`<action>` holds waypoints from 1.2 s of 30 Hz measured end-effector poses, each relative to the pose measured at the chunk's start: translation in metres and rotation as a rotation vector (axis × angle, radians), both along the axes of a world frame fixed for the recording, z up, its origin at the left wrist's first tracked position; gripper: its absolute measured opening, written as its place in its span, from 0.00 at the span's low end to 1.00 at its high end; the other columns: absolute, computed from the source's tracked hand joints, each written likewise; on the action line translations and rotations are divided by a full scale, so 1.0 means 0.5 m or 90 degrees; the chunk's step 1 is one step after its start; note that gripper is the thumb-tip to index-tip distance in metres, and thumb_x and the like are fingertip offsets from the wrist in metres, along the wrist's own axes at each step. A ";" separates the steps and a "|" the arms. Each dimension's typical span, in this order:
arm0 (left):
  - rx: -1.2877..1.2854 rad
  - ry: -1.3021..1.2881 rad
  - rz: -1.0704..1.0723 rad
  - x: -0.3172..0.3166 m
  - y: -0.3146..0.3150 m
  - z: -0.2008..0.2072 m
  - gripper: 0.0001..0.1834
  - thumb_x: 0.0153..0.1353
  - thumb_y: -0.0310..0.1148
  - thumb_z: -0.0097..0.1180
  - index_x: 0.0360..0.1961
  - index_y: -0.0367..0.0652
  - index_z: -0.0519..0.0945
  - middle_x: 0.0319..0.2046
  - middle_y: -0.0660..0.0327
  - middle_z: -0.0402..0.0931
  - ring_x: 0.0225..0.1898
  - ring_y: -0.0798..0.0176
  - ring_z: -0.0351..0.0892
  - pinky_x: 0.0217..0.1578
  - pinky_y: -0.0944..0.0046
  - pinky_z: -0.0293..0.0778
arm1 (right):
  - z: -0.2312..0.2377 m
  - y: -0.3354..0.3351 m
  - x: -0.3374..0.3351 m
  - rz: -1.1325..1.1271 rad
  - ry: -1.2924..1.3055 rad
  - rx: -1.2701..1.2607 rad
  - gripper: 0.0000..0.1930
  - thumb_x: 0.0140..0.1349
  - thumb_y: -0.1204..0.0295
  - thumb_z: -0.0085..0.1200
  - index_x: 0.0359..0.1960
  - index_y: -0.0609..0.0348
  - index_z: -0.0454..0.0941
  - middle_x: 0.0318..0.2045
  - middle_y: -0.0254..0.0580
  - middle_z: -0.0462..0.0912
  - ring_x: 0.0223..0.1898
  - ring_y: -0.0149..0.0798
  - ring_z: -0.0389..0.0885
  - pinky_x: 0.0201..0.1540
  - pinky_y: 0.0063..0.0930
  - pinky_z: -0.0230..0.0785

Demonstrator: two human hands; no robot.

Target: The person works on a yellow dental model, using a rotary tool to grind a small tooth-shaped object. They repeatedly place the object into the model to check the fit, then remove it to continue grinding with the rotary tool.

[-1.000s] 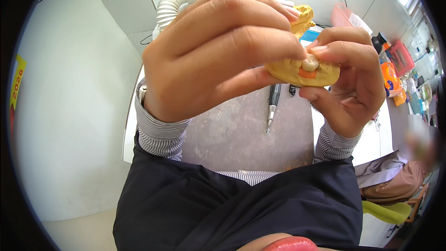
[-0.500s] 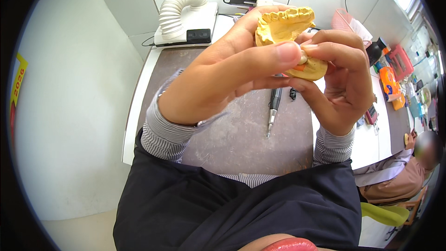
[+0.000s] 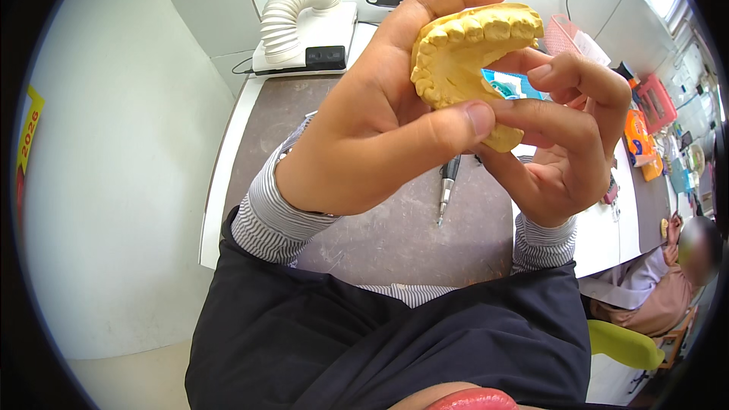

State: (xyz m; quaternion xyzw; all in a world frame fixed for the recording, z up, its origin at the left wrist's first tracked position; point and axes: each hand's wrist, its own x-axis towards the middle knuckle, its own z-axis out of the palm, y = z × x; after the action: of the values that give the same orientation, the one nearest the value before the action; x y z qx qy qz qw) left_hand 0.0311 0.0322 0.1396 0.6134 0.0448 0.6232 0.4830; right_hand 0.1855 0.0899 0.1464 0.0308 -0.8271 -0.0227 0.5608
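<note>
A yellow plaster dental model [image 3: 469,29], a horseshoe arch of teeth, is raised above the bench. My left hand [image 3: 357,133] grips it from the left, thumb across its near side and fingers behind. At the model's near right end, the thumb and index finger of my right hand [image 3: 573,137] close on the plaster, while other fingers stand bent and apart. Whether a small piece sits between those fingertips is hidden. Below the model, a dark and silver rotary handpiece [image 3: 446,190] lies on the grey-brown work mat [image 3: 372,247], tip toward me.
A white extractor [image 3: 334,26] with a ribbed hose stands at the back left. Farther right are a pink basket [image 3: 560,34], an orange packet [image 3: 636,133] and a pink tray [image 3: 657,102]. A co-worker [image 3: 638,288] sits at the far right beside a green chair [image 3: 626,345].
The model has turned, so its tooth row and inner arch face me more. An off-white tooth and orange patch near my fingertips are now out of sight. My left hand has rotated with it.
</note>
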 end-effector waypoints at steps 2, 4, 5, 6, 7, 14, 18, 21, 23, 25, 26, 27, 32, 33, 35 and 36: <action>0.006 0.006 -0.023 -0.002 0.006 0.000 0.32 0.56 0.22 0.46 0.61 0.38 0.48 0.52 0.54 0.63 0.54 0.63 0.65 0.50 0.66 0.67 | -0.001 -0.008 0.006 -0.033 -0.009 0.003 0.19 0.38 0.75 0.68 0.34 0.58 0.75 0.41 0.44 0.64 0.42 0.41 0.73 0.43 0.34 0.74; 0.001 0.046 -0.039 -0.014 -0.003 0.018 0.33 0.55 0.21 0.46 0.61 0.38 0.48 0.52 0.54 0.62 0.54 0.64 0.64 0.50 0.66 0.67 | 0.007 -0.017 0.012 -0.068 -0.020 0.021 0.22 0.38 0.73 0.69 0.37 0.58 0.73 0.42 0.45 0.63 0.44 0.40 0.71 0.45 0.35 0.74; -0.002 0.066 -0.049 -0.021 -0.008 0.028 0.33 0.55 0.20 0.46 0.60 0.37 0.48 0.53 0.54 0.61 0.54 0.65 0.64 0.49 0.66 0.67 | 0.010 -0.018 0.014 -0.079 -0.022 0.030 0.24 0.37 0.72 0.70 0.38 0.57 0.72 0.43 0.45 0.63 0.45 0.39 0.71 0.46 0.35 0.74; -0.004 0.079 -0.059 -0.025 -0.010 0.034 0.33 0.54 0.21 0.47 0.60 0.37 0.48 0.52 0.54 0.62 0.54 0.64 0.64 0.49 0.66 0.67 | 0.012 -0.015 0.016 -0.076 -0.017 0.038 0.26 0.37 0.71 0.70 0.40 0.57 0.71 0.43 0.46 0.63 0.46 0.39 0.70 0.46 0.35 0.74; -0.001 0.085 -0.053 -0.026 -0.013 0.038 0.34 0.54 0.21 0.47 0.60 0.36 0.47 0.52 0.53 0.62 0.54 0.64 0.65 0.49 0.66 0.67 | 0.018 -0.015 0.022 -0.077 -0.029 0.054 0.29 0.37 0.71 0.70 0.42 0.57 0.68 0.45 0.48 0.62 0.47 0.41 0.70 0.46 0.35 0.74; 0.117 0.133 0.154 -0.011 -0.016 0.015 0.39 0.52 0.25 0.51 0.60 0.32 0.43 0.52 0.50 0.63 0.52 0.60 0.67 0.49 0.66 0.67 | 0.015 0.009 0.013 0.035 0.053 0.109 0.40 0.38 0.69 0.70 0.52 0.66 0.57 0.52 0.64 0.62 0.51 0.53 0.70 0.48 0.42 0.72; 0.157 0.169 0.244 -0.018 -0.020 0.013 0.42 0.50 0.27 0.53 0.61 0.29 0.41 0.51 0.48 0.64 0.51 0.58 0.69 0.49 0.65 0.67 | 0.003 0.015 0.000 0.067 0.118 0.097 0.41 0.39 0.68 0.70 0.54 0.69 0.57 0.49 0.66 0.67 0.51 0.55 0.71 0.50 0.43 0.69; 0.102 0.201 0.199 -0.013 -0.019 0.014 0.39 0.53 0.30 0.51 0.60 0.29 0.44 0.51 0.47 0.64 0.51 0.57 0.69 0.49 0.65 0.67 | 0.003 0.000 0.005 0.005 0.123 0.058 0.42 0.38 0.68 0.70 0.54 0.67 0.57 0.49 0.65 0.68 0.50 0.55 0.71 0.50 0.43 0.70; 0.059 0.194 0.136 -0.004 -0.022 0.021 0.33 0.57 0.32 0.46 0.60 0.30 0.48 0.52 0.47 0.63 0.48 0.55 0.72 0.47 0.62 0.69 | 0.004 -0.007 -0.002 -0.014 0.148 0.040 0.42 0.37 0.69 0.71 0.54 0.66 0.57 0.49 0.63 0.68 0.50 0.55 0.72 0.50 0.43 0.70; 0.020 0.169 0.086 0.004 -0.018 0.017 0.30 0.59 0.33 0.43 0.60 0.31 0.50 0.51 0.46 0.63 0.47 0.53 0.73 0.46 0.60 0.71 | 0.005 -0.008 -0.002 -0.039 0.157 0.044 0.43 0.35 0.71 0.71 0.54 0.65 0.57 0.50 0.62 0.68 0.50 0.54 0.72 0.50 0.42 0.70; 0.004 0.148 0.068 0.007 -0.012 0.009 0.30 0.60 0.33 0.42 0.60 0.32 0.50 0.51 0.45 0.64 0.46 0.52 0.74 0.45 0.59 0.71 | 0.007 -0.005 0.001 -0.053 0.151 0.051 0.43 0.35 0.73 0.71 0.54 0.64 0.57 0.50 0.62 0.68 0.50 0.54 0.72 0.50 0.42 0.70; -0.012 0.126 0.049 0.007 -0.007 0.005 0.29 0.60 0.34 0.41 0.60 0.32 0.51 0.51 0.44 0.64 0.45 0.51 0.75 0.45 0.57 0.72 | 0.008 -0.003 0.003 -0.067 0.144 0.059 0.43 0.34 0.75 0.71 0.54 0.63 0.57 0.50 0.61 0.68 0.50 0.54 0.72 0.50 0.42 0.70; -0.018 0.142 0.013 0.003 0.009 0.006 0.27 0.62 0.34 0.40 0.59 0.32 0.52 0.49 0.45 0.65 0.43 0.51 0.76 0.45 0.56 0.72 | -0.003 0.004 -0.006 -0.038 0.186 0.030 0.41 0.35 0.78 0.69 0.53 0.62 0.57 0.51 0.61 0.66 0.51 0.55 0.70 0.52 0.44 0.68; -0.032 0.146 0.017 0.002 0.005 0.007 0.26 0.62 0.34 0.40 0.58 0.32 0.52 0.49 0.45 0.65 0.43 0.52 0.75 0.45 0.56 0.72 | 0.001 0.006 -0.007 -0.051 0.164 0.052 0.38 0.35 0.78 0.69 0.51 0.61 0.60 0.51 0.61 0.65 0.51 0.55 0.70 0.52 0.43 0.69; -0.025 0.150 0.049 -0.001 -0.001 0.003 0.26 0.63 0.34 0.40 0.58 0.33 0.53 0.48 0.46 0.66 0.45 0.54 0.74 0.45 0.58 0.71 | 0.009 0.007 -0.019 -0.064 0.125 0.095 0.34 0.36 0.78 0.69 0.47 0.57 0.64 0.52 0.59 0.63 0.51 0.55 0.70 0.52 0.41 0.69; -0.003 0.147 0.072 0.000 -0.002 -0.002 0.25 0.63 0.34 0.41 0.58 0.33 0.53 0.48 0.47 0.66 0.46 0.55 0.73 0.45 0.59 0.71 | 0.012 -0.027 -0.020 -0.131 0.085 0.054 0.31 0.36 0.78 0.69 0.45 0.56 0.66 0.52 0.58 0.62 0.51 0.54 0.70 0.52 0.41 0.69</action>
State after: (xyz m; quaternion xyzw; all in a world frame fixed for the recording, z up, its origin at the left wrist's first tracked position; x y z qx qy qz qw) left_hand 0.0311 0.0314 0.1387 0.6764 0.1361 0.5746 0.4403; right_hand 0.1753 0.0764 0.1524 -0.0325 -0.7848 -0.1169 0.6077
